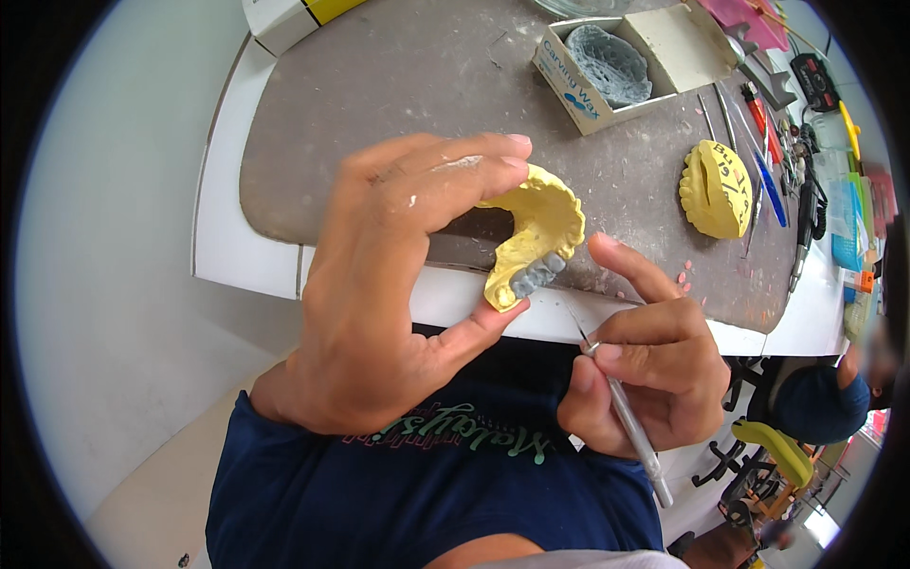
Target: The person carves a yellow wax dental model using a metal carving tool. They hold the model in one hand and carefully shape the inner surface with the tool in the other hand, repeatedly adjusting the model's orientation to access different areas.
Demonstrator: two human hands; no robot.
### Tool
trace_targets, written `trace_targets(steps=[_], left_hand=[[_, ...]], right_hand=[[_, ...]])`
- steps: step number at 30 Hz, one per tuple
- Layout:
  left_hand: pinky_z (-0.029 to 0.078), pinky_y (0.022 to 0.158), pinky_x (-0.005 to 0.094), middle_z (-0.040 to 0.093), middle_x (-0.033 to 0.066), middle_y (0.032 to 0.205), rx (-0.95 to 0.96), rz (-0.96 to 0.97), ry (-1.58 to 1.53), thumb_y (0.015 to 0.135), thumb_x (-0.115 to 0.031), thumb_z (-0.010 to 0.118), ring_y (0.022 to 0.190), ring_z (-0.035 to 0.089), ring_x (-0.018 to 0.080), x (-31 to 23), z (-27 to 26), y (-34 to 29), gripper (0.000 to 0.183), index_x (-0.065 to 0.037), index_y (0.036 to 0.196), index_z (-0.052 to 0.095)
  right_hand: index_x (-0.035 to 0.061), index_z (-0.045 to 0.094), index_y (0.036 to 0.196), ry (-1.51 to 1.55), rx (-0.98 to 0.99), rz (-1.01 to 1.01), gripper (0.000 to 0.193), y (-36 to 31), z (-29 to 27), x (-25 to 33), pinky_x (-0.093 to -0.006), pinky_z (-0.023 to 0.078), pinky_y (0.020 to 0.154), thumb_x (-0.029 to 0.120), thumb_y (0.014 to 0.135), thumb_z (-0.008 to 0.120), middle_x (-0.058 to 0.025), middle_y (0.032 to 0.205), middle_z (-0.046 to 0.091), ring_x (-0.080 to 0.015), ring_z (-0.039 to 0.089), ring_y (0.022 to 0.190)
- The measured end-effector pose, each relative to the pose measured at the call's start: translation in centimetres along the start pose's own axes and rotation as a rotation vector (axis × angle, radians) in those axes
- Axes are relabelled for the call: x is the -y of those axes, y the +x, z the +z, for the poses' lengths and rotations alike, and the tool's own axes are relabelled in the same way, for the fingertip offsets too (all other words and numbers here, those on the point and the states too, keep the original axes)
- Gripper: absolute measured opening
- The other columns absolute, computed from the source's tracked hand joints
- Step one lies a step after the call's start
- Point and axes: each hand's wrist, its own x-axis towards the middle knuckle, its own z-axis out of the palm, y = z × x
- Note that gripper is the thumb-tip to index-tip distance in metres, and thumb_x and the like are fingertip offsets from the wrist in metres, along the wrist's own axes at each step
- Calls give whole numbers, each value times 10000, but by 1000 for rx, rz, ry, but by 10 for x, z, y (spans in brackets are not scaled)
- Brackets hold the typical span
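My left hand (379, 275) grips a yellow dental cast (545, 213), a horseshoe-shaped arch, between the thumb below and the fingers above. Grey wax teeth (537, 274) sit along the cast's near right side. In my right hand (659, 365) is a slim metal wax carver (633, 427), pinched pen-like between thumb and fingers, while the index finger reaches out toward the cast. The carver's thin tip points up and left, just below the grey teeth and apart from them. Part of the cast is hidden behind my left fingers.
An opened cardboard box (592, 109) holding a lump of grey wax (609, 66) stands at the back. A second yellow cast (718, 190) lies at the right, near several pens and tools. A blue-clothed person (820, 403) is at far right, by a yellow-green chair (773, 453).
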Motion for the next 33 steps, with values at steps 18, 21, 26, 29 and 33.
trace_targets(steps=[18, 21, 26, 29, 33], left_hand=[[395, 1000, 471, 653, 159, 1190, -1, 151, 223, 626, -70, 866, 1133, 531, 301, -5, -3, 0, 705, -95, 1206, 465], [394, 999, 468, 658, 154, 1184, -2, 162, 243, 634, -77, 862, 1131, 535, 300, -5, -4, 0, 691, -94, 1201, 469], [389, 1004, 468, 664, 149, 1175, -14, 166, 256, 648, -91, 856, 1133, 539, 298, -6, -3, -1, 665, -95, 1192, 473], [382, 1012, 471, 664, 149, 1179, -10, 152, 261, 651, -97, 856, 1137, 539, 299, -8, -3, 0, 659, -100, 1187, 474], [376, 1020, 478, 661, 149, 1185, -6, 133, 270, 649, -98, 860, 1146, 533, 297, -9, -2, 0, 658, -108, 1182, 474]], right_hand=[[-14, 591, 801, -72, 93, 26, 184, 5, -3, -2, -567, 521, 887, -7, 689, 737, -136, 661, 605, -325, 682, 740], [-12, 594, 795, -89, 86, 24, 185, 6, -2, -1, -560, 530, 873, 1, 687, 744, -132, 651, 608, -323, 682, 739], [-13, 597, 790, -84, 86, 14, 183, 6, -1, -3, -554, 535, 862, 8, 689, 748, -127, 645, 609, -322, 682, 730], [-14, 597, 791, -96, 90, 18, 183, 6, -2, -2, -555, 533, 862, 9, 691, 748, -125, 646, 610, -327, 683, 723], [-10, 597, 793, -111, 106, 19, 183, 7, -4, -1, -559, 528, 867, 9, 693, 749, -122, 652, 612, -337, 685, 734]])
